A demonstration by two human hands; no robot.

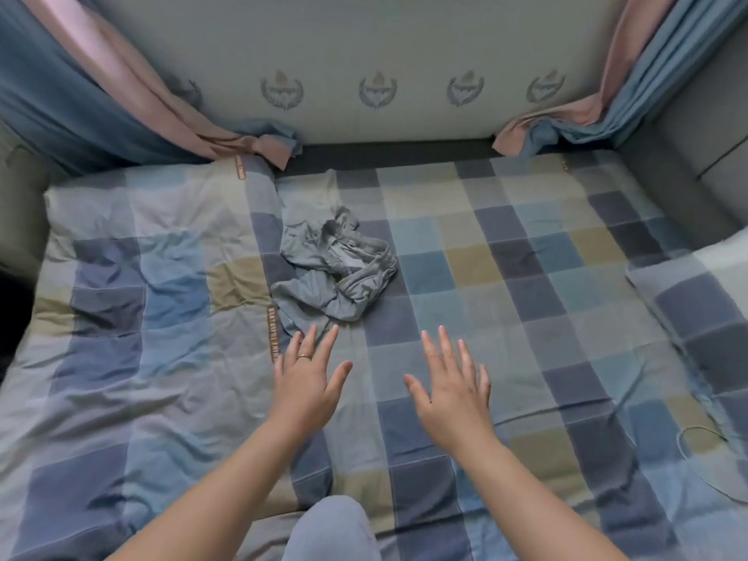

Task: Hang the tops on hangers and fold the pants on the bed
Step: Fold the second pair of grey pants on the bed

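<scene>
a grey crumpled garment (324, 285) lies in a heap on the checked bed (526, 277), straight ahead of our two bare hands and a little toward the left of them. our left hand (305, 388), with a ring on one finger, is stretched forward palm down, fingers straight and spread, holding nothing. its fingertips (332, 332) sit just short of the heap's nearest edge, where a loose tail of cloth trails back toward them. we cannot tell whether they brush that tail or hover above it. our right hand (453, 402) is flat and spread in the same way, also holding nothing, and the garment lies ahead and off to the left of its fingers, clearly apart from them. so the left hand is the nearer one. the heap is somewhat longer than wide, its long axis running away from the fingers and leaning slightly to the right at the far end. it is too bunched for us to tell a top from pants. we judge the next move to be a short forward reach to take hold of the near edge.
</scene>
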